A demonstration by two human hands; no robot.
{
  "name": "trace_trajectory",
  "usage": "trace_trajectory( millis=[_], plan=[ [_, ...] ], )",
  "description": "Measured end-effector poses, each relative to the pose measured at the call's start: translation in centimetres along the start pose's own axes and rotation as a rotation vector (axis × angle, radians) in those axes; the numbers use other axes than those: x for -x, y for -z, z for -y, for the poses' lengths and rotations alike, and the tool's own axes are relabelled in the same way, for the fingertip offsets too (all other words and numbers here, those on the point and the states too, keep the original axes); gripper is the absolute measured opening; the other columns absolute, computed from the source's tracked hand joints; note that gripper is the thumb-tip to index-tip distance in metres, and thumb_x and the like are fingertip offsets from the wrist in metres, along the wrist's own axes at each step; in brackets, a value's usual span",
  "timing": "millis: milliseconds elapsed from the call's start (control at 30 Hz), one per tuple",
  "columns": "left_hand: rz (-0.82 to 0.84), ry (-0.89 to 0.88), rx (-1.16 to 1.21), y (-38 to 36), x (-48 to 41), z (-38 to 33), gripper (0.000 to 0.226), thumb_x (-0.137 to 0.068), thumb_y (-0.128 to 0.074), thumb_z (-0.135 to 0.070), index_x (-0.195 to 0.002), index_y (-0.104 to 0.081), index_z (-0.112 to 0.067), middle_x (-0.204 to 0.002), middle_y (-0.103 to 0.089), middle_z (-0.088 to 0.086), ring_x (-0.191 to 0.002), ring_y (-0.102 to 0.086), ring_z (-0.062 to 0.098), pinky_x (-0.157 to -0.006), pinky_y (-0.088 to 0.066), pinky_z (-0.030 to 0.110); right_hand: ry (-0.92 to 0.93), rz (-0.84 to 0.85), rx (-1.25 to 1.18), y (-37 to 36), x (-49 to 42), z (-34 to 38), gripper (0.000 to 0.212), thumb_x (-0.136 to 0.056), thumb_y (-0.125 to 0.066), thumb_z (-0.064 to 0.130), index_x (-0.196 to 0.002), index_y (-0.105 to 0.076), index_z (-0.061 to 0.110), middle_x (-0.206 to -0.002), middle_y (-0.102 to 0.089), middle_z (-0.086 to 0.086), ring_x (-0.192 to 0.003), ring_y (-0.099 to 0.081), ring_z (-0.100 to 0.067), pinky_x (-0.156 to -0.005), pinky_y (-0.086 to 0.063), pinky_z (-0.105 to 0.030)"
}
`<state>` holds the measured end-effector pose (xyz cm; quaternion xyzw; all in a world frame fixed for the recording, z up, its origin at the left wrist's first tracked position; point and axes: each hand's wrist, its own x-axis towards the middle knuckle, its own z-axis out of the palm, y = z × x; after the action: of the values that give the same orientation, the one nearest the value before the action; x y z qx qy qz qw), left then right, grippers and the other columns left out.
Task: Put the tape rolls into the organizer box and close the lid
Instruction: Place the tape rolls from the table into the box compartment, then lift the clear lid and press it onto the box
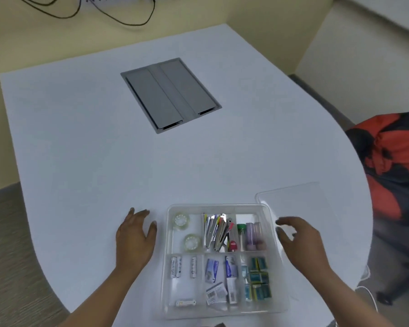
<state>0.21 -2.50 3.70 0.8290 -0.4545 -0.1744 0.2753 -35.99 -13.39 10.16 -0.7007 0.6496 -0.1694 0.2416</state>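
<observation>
A clear plastic organizer box (167, 279) with several compartments sits open at the near edge of the white table. Two clear tape rolls lie in its far-left compartment, one (181, 220) behind the other (192, 242). The transparent lid (293, 201) lies flat on the table to the right of the box, behind its far-right corner. My left hand (135, 237) rests open on the table just left of the box. My right hand (298, 239) hovers open at the box's right wall, fingers spread toward the lid, holding nothing.
Other compartments hold batteries (176, 266), pens and cutters (216, 231), small tubes (253, 234) and packets (257, 279). A grey cable hatch (170, 95) is set into the white table (80, 149). An orange and black bag (394, 161) lies on a chair at the right.
</observation>
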Motion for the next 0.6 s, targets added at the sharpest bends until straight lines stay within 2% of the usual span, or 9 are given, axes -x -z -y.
trace_trajectory(
  millis=[100, 233, 300, 400, 600],
  plan=[
    [-0.023, -0.186, 0.025, 0.5, 0.4, -3.3, 0.032, -0.092, -0.059, -0.020, -0.122, -0.061, -0.011, -0.128, -0.062, 0.004, -0.137, -0.037, 0.018, -0.108, -0.031, 0.040, -0.142, 0.063, 0.113, 1.4, 1.1, -3.6, 0.020, -0.085, -0.067, 0.009, -0.085, -0.066, 0.028, -0.089, -0.071, 0.003, -0.081, -0.065, -0.017, -0.074, -0.049, -0.029],
    [0.049, -0.357, 0.093, -0.1, 1.8, -8.5, 0.036, -0.089, -0.055, -0.031, -0.121, -0.062, -0.017, -0.125, -0.063, -0.005, -0.135, -0.037, 0.009, -0.106, -0.032, 0.035, -0.330, 0.432, 0.321, 1.0, 3.6, -6.7, 0.013, -0.076, -0.071, 0.034, -0.074, -0.059, 0.029, -0.081, -0.064, 0.009, -0.077, -0.062, -0.010, -0.066, -0.048, -0.025],
    [0.093, -0.430, 0.106, -1.0, 2.8, -10.5, 0.036, -0.089, -0.061, -0.029, -0.124, -0.060, -0.018, -0.128, -0.061, -0.006, -0.135, -0.035, 0.008, -0.108, -0.030, 0.034, -0.347, 0.507, 0.317, 0.1, 5.0, -7.5, 0.019, -0.070, -0.072, 0.041, -0.075, -0.058, 0.028, -0.081, -0.063, 0.011, -0.073, -0.060, -0.006, -0.063, -0.049, -0.022],
    [0.168, -0.486, 0.099, -2.4, 3.9, -12.6, 0.040, -0.090, -0.061, -0.029, -0.128, -0.056, -0.020, -0.133, -0.058, -0.006, -0.137, -0.030, 0.005, -0.110, -0.026, 0.030, -0.317, 0.479, 0.340, -1.3, 6.5, -7.9, 0.019, -0.067, -0.067, 0.041, -0.075, -0.054, 0.030, -0.079, -0.061, 0.012, -0.071, -0.058, -0.007, -0.058, -0.046, -0.022],
    [0.250, -0.514, 0.069, -4.4, 4.7, -14.5, 0.043, -0.091, -0.056, -0.035, -0.132, -0.052, -0.022, -0.137, -0.055, -0.006, -0.139, -0.029, 0.008, -0.110, -0.024, 0.027, -0.272, 0.362, 0.347, -2.3, 6.7, -8.0, 0.011, -0.074, -0.061, 0.021, -0.080, -0.057, 0.029, -0.072, -0.058, 0.011, -0.063, -0.055, -0.008, -0.049, -0.038, -0.020]
  ],
)
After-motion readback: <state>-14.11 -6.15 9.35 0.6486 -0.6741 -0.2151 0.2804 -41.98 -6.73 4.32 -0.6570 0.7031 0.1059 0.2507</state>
